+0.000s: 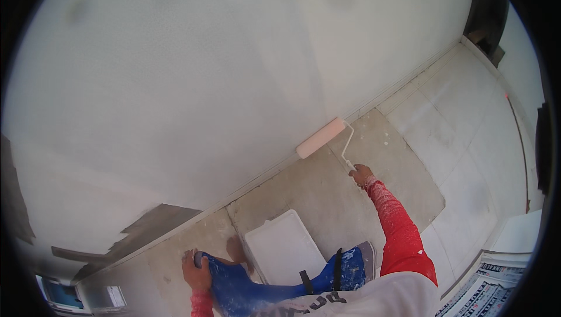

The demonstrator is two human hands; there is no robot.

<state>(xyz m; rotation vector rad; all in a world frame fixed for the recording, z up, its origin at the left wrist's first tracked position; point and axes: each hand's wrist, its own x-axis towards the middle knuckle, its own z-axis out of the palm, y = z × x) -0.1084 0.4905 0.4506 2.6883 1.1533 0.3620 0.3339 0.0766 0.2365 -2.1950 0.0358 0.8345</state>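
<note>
Whitish wall (175,83) showed dark patches (153,223) low down. Right hand (362,175) gripped the paint roller (321,137), positioned at the wall's base; left hand (196,271) touched blue strapped gear (234,281), grip indeterminable.

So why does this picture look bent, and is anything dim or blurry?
In the head view, the fisheye lens bows the floor edge at right and leaves black corners; light across the wall is uneven, with faint dark smudges near the top; the paint roller shows no obvious blur.
</note>
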